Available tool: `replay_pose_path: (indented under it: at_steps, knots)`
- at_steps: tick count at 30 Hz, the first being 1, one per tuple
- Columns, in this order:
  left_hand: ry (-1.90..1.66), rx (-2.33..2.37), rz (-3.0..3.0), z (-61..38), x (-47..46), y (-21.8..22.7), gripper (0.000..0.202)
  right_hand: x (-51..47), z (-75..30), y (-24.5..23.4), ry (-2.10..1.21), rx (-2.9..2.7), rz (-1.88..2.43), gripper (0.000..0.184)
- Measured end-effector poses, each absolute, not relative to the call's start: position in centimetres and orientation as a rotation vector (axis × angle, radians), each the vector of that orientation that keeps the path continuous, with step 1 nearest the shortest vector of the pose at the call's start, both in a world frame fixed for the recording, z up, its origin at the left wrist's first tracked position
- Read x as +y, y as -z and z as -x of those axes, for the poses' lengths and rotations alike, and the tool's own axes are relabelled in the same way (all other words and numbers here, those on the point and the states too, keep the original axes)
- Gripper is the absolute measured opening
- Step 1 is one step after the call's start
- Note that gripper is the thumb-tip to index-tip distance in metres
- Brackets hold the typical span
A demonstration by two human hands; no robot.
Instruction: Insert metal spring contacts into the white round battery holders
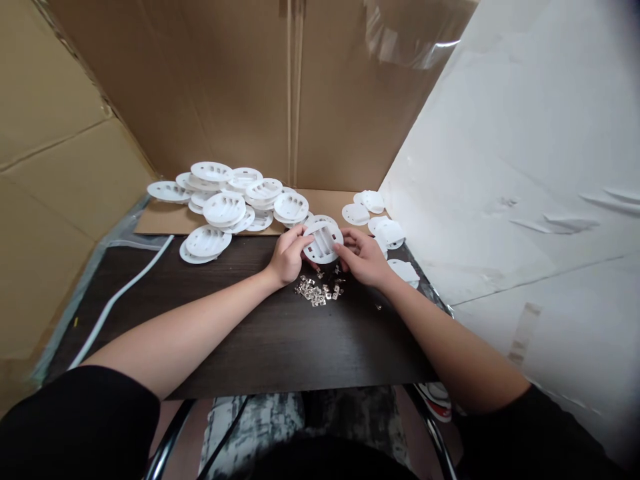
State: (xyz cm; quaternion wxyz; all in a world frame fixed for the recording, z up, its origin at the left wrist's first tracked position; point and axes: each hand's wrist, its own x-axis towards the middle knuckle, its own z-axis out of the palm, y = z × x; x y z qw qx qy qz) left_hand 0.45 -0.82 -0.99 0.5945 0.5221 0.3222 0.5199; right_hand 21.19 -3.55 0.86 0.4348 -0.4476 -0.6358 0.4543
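Observation:
A round white plastic disc (pixel 323 243) with slotted compartments is held between both hands above the dark table (pixel 240 333). My left hand (pixel 287 257) grips its left rim with curled fingers. My right hand (pixel 363 257) pinches its right rim. Just below the hands lies a small heap of shiny metal clips (pixel 319 291) on the table.
A pile of the same white discs (pixel 230 203) lies at the back left on cardboard. Several smaller white lids (pixel 380 223) sit at the back right. Cardboard walls (pixel 240 87) stand behind and left, a white sheet (pixel 525 167) on the right. A white cable (pixel 117 297) crosses the table's left side.

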Motion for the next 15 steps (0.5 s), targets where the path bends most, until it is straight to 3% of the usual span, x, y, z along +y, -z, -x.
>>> replay_pose_path:
  at_steps: [8,15]
  knots:
    - [-1.115,0.719,-1.310,-0.02,-1.03,0.55,0.046,-3.35,-21.08,-1.09,-1.084,-1.494,1.146,0.036]
    - [-1.113,0.735,-1.353,-0.36,-1.09,0.26,0.033,-3.83,-20.68,-1.11,-1.091,-1.573,1.078,0.037]
